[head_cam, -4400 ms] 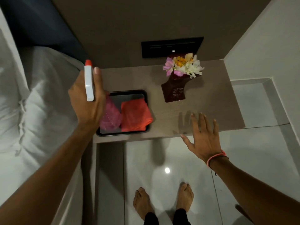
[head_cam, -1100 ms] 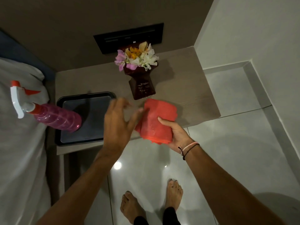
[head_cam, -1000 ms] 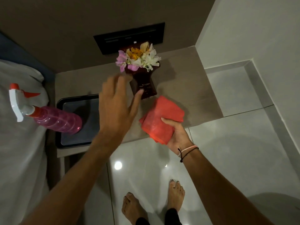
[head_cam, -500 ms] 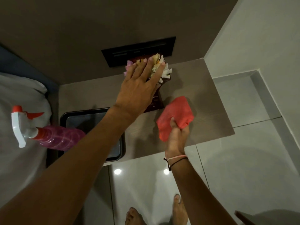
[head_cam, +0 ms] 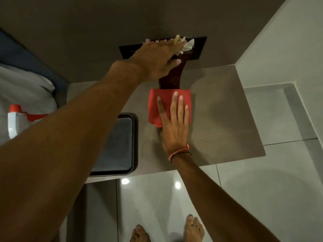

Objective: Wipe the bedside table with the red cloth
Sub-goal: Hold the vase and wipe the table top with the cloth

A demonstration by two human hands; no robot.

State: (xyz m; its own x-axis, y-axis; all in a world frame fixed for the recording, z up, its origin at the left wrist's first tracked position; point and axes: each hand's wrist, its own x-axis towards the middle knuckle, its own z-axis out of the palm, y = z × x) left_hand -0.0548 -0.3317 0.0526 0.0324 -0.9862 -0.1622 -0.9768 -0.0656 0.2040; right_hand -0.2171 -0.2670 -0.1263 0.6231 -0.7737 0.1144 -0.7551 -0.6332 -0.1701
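The red cloth lies folded and flat on the brown bedside table, near its middle. My right hand presses down on it, palm flat and fingers spread. Just beyond the cloth stands the dark red vase with pale flowers. My left hand is closed over the vase's top and covers most of the flowers. The cloth's far edge meets the vase's base, and I cannot tell whether the vase is off the table.
A black tray sits on the table's left part, partly under my left forearm. A pink spray bottle with a white and red head lies on the white bed at left. A black wall panel is behind the vase. My bare feet stand on glossy tiles.
My right hand has laid the red cloth flat on the table in front of the vase. My left hand has closed on the vase's top. Earlier, the spray bottle was put on the bed.
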